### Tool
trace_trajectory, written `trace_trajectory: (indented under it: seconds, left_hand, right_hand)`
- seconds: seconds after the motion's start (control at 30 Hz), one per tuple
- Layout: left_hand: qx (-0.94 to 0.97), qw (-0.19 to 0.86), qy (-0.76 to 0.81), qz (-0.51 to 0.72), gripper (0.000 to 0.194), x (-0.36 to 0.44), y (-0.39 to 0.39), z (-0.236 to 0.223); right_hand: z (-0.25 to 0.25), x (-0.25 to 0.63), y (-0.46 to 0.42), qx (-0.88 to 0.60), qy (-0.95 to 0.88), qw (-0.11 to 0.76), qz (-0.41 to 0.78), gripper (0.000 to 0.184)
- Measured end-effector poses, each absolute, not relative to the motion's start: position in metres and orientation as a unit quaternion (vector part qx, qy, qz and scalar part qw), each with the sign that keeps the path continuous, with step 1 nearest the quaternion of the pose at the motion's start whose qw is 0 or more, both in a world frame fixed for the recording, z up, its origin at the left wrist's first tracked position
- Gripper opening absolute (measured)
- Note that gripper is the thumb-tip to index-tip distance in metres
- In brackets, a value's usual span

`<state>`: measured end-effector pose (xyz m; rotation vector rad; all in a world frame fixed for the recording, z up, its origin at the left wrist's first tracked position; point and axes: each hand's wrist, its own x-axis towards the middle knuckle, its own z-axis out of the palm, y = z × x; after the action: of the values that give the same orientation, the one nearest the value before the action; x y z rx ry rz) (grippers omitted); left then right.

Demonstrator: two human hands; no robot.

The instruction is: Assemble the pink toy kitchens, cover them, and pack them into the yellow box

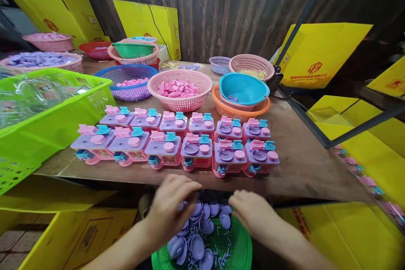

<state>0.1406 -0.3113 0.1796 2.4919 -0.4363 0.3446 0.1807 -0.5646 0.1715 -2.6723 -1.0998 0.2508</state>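
Note:
My left hand (174,202) is above the left rim of a green basket (243,249), its fingers curled inward. My right hand (249,209) hangs over the basket's right side, fingers bent down and their tips partly hidden. Whatever either hand may hold does not show. Inside the basket lie several small purple toy basins (198,247) and small purple hook-shaped pieces (223,257). Just beyond my hands, two rows of pink and purple toy kitchen units (163,147) stand on the brown table (303,168). Units towards the right have a purple basin (225,155) on top; those at left do not.
Behind the toys are a pink basket (158,93) of pink parts, a blue bowl (247,86) in an orange basket (218,107), and other stacked baskets. A lime crate (60,135) of clear plastic pieces stands left. Yellow cartons (319,59) and a metal frame (313,124) are at right.

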Motion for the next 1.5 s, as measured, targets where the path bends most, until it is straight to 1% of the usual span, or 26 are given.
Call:
trace_trajectory:
  seconds: [0.03,0.07,0.1,0.17,0.23,0.27,0.4,0.53,0.6,0.7,0.8,0.87,0.93,1.03,1.1,1.17,1.2,1.27,1.37,1.43,1.5]
  left_hand:
    - [0.944,0.268,-0.186,0.049,0.019,0.144,-0.320,0.161]
    - [0.949,0.241,-0.198,-0.044,0.019,0.149,-0.330,0.140]
    - [0.943,0.207,-0.211,-0.154,0.020,0.154,-0.340,0.119]
    - [0.939,0.180,-0.160,-0.246,0.027,0.163,-0.357,0.082]
    - [0.934,0.183,-0.136,-0.274,0.032,0.173,-0.369,0.058]
    - [0.931,0.191,-0.132,-0.281,0.033,0.178,-0.373,0.051]
    - [0.917,0.217,-0.112,-0.315,0.031,0.192,-0.381,0.041]
    - [0.910,0.234,-0.085,-0.332,0.028,0.196,-0.386,0.035]
    - [0.910,0.246,-0.070,-0.326,0.028,0.194,-0.387,0.034]
    - [0.911,0.264,-0.047,-0.314,0.026,0.189,-0.385,0.038]
    - [0.912,0.280,-0.038,-0.297,0.022,0.184,-0.378,0.046]
    - [0.914,0.288,-0.038,-0.284,0.023,0.181,-0.371,0.052]
    - [0.909,0.322,-0.058,-0.259,0.025,0.177,-0.363,0.057]
    - [0.863,0.440,-0.067,-0.239,0.026,0.169,-0.351,0.068]
    - [0.789,0.545,-0.030,-0.283,0.028,0.164,-0.344,0.078]
    - [0.683,0.651,0.003,-0.331,0.032,0.160,-0.341,0.092]
    - [0.626,0.698,0.007,-0.348,0.033,0.158,-0.341,0.100]
    - [0.533,0.765,0.005,-0.362,0.030,0.157,-0.343,0.115]
    - [0.464,0.810,0.009,-0.357,0.022,0.157,-0.349,0.129]
    - [0.453,0.827,0.018,-0.333,0.021,0.159,-0.353,0.131]
    - [0.455,0.837,0.023,-0.305,0.023,0.162,-0.355,0.131]
  right_hand:
    - [0.146,0.175,-0.556,-0.909,-0.375,0.051,0.177,0.011]
    - [0.122,0.168,-0.548,-0.898,-0.365,0.007,0.245,0.013]
    - [0.099,0.161,-0.540,-0.893,-0.357,-0.026,0.274,0.016]
    - [0.065,0.149,-0.523,-0.895,-0.341,-0.043,0.284,0.027]
    - [0.046,0.143,-0.508,-0.896,-0.334,-0.048,0.288,0.032]
    - [0.040,0.142,-0.501,-0.892,-0.335,-0.052,0.299,0.032]
    - [0.032,0.142,-0.487,-0.877,-0.338,-0.060,0.337,0.025]
    - [0.036,0.139,-0.496,-0.882,-0.338,-0.046,0.326,0.029]
    - [0.042,0.138,-0.505,-0.894,-0.328,-0.017,0.304,0.035]
    - [0.054,0.141,-0.516,-0.913,-0.285,0.061,0.285,0.041]
    - [0.067,0.148,-0.524,-0.903,-0.284,0.131,0.294,0.034]
    - [0.077,0.153,-0.529,-0.887,-0.307,0.186,0.291,0.029]
    - [0.087,0.157,-0.535,-0.881,-0.298,0.253,0.267,0.026]
    - [0.099,0.163,-0.542,-0.878,-0.223,0.370,0.206,0.024]
    - [0.106,0.168,-0.543,-0.860,-0.177,0.441,0.184,0.020]
    - [0.112,0.174,-0.541,-0.835,-0.144,0.493,0.197,0.018]
    - [0.115,0.177,-0.538,-0.824,-0.133,0.509,0.207,0.020]
    - [0.121,0.182,-0.530,-0.817,-0.133,0.520,0.211,0.027]
    - [0.125,0.190,-0.519,-0.846,-0.170,0.485,0.142,0.037]
    - [0.126,0.193,-0.513,-0.873,-0.184,0.443,0.091,0.035]
    - [0.129,0.195,-0.508,-0.892,-0.177,0.408,0.073,0.029]
